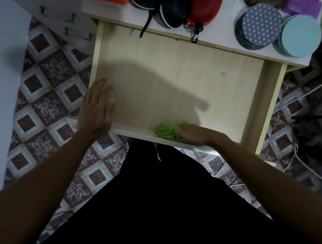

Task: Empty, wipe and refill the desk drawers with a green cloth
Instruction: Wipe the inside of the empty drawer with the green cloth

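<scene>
Patterned floor tiles (51, 80) surround the pulled-out drawer (181, 79). Left hand (97, 108) lies flat at nine o'clock, fingers straight. Right hand (192, 133) grips the bunched green cloth (165, 131) at six.

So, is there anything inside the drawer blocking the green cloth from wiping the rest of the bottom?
Nothing visible does. The right hand holds the green cloth at the drawer's near edge, and the bottom beyond it is bare. The left hand rests on the near left corner, beside the cloth's path.
</scene>
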